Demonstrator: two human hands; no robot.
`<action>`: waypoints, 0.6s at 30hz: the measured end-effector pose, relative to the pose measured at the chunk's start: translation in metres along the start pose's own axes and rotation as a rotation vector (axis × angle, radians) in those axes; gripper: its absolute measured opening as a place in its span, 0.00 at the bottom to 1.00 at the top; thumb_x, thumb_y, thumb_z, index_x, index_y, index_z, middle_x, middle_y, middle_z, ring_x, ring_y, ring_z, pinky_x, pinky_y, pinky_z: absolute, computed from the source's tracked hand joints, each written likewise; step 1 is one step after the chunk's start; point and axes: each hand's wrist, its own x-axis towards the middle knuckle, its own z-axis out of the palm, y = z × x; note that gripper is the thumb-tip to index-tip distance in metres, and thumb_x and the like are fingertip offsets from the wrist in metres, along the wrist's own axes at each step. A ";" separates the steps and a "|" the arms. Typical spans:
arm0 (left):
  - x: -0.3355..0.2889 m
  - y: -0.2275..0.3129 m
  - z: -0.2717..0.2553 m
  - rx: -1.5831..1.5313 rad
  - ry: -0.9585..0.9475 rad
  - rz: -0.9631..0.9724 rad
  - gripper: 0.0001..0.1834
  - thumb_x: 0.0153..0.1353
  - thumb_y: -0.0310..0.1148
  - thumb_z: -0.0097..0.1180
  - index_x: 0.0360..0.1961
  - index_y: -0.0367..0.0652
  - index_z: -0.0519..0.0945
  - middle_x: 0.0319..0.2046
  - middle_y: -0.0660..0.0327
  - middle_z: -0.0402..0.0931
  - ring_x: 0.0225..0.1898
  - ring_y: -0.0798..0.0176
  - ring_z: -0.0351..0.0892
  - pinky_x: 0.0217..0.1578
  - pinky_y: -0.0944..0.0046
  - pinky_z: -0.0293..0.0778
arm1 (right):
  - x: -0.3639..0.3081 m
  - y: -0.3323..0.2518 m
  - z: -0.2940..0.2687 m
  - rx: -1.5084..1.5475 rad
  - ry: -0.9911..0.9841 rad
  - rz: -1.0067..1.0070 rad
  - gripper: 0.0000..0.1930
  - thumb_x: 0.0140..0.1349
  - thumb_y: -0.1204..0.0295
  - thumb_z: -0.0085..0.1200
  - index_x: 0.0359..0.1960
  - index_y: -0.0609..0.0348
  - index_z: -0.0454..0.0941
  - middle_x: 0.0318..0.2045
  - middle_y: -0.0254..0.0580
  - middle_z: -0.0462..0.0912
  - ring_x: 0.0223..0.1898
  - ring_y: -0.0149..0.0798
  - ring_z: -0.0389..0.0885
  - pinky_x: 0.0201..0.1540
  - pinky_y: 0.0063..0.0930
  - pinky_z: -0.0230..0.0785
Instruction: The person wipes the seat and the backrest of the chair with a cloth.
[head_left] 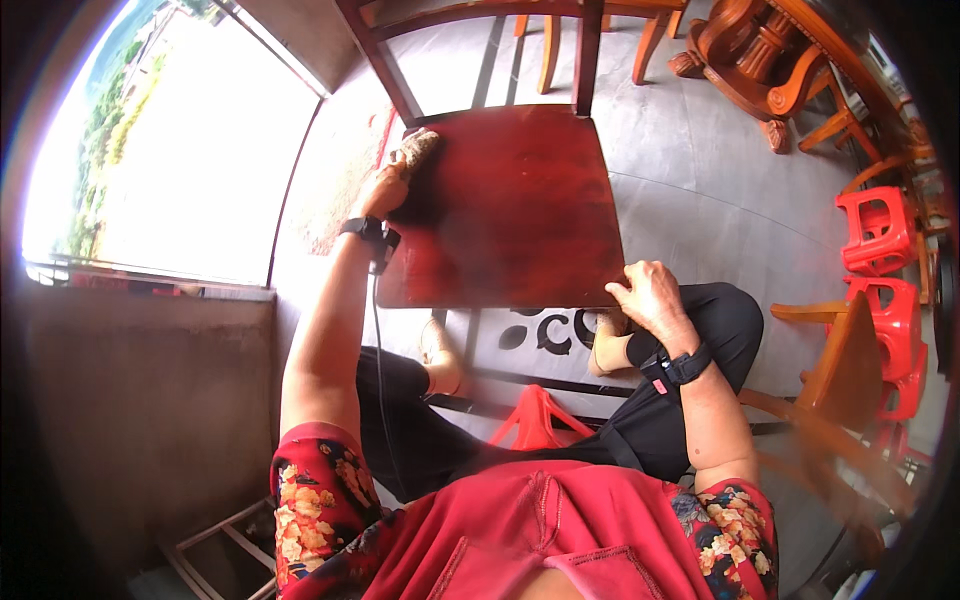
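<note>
A dark red wooden chair (505, 215) stands in front of me, its seat toward me and its backrest at the far side. At the seat's far left corner my left hand (383, 190) is closed on a crumpled, light brown cloth (418, 148), which rests on the seat's edge by the backrest post. My right hand (655, 302) grips the near right corner of the seat, thumb at the top edge and fingers curled; part of its grip is hidden. Both wrists wear black bands.
Beneath me is a red plastic stool (540, 418). To the right are a light wooden chair (848, 355) and several red plastic stools (878, 232). A carved wooden piece of furniture (755, 55) stands far right. A bright window (190, 150) and low wall (150, 390) border the left.
</note>
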 end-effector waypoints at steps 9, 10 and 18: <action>0.081 -0.055 0.033 -0.010 0.173 0.108 0.19 0.65 0.29 0.44 0.57 0.41 0.72 0.54 0.33 0.68 0.55 0.35 0.71 0.54 0.45 0.68 | 0.003 -0.003 0.004 -0.005 -0.014 -0.018 0.18 0.52 0.60 0.66 0.25 0.67 0.81 0.25 0.58 0.82 0.31 0.58 0.83 0.36 0.44 0.77; 0.075 -0.054 0.039 -0.021 0.237 0.191 0.19 0.64 0.29 0.45 0.57 0.41 0.72 0.54 0.32 0.68 0.55 0.35 0.71 0.54 0.44 0.68 | 0.001 -0.005 0.002 -0.022 -0.020 0.005 0.18 0.52 0.59 0.65 0.25 0.66 0.81 0.25 0.57 0.82 0.31 0.57 0.83 0.36 0.44 0.77; -0.060 0.053 -0.013 0.199 -0.071 0.272 0.35 0.51 0.19 0.44 0.65 0.42 0.65 0.60 0.43 0.68 0.62 0.47 0.66 0.61 0.54 0.64 | 0.000 0.004 0.015 -0.018 0.065 -0.027 0.18 0.53 0.60 0.64 0.24 0.67 0.80 0.25 0.58 0.81 0.31 0.58 0.82 0.35 0.46 0.76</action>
